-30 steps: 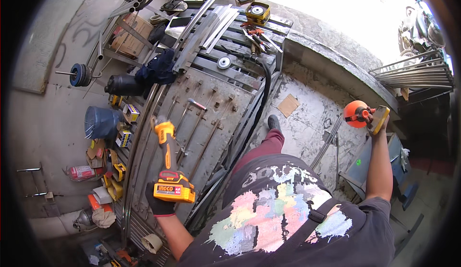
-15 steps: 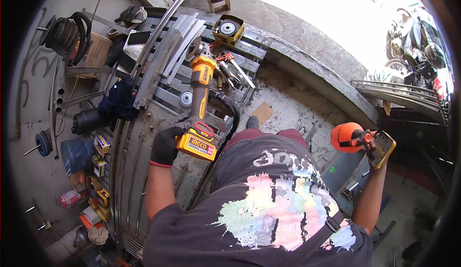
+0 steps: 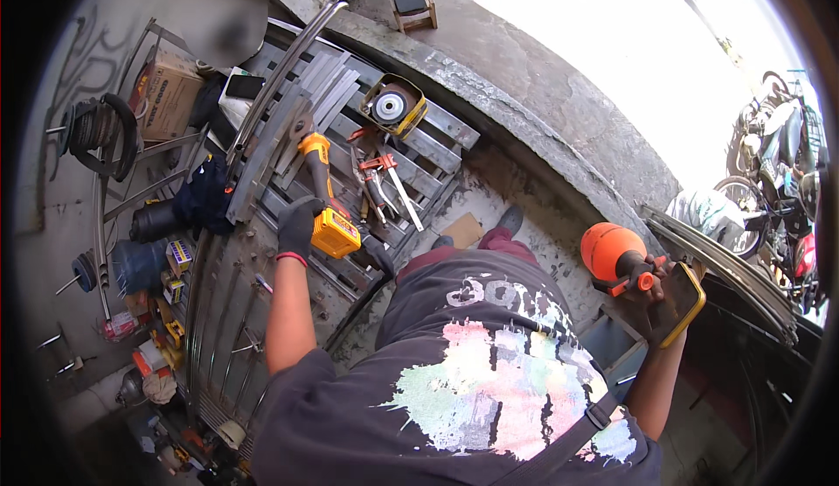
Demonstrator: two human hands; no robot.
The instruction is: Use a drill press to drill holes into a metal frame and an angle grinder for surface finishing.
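Yellow cordless tool (image 3: 325,190) gripped by gloved left hand (image 3: 297,225), right hand (image 3: 657,287) out sideways clutching orange earmuffs (image 3: 613,253)

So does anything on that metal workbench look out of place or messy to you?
Mostly clutter. Clamps lie crisscrossed on the metal slats, a grinding disc box sits tilted, and small boxes are strewn along the floor at the left. The gloved left hand grips a yellow cordless tool. Nothing looks spilled or broken.

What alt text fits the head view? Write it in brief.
A gloved left hand grips a yellow cordless power tool over a grey metal gate lying flat. The right hand holds an orange earmuff and a yellow-cased phone.
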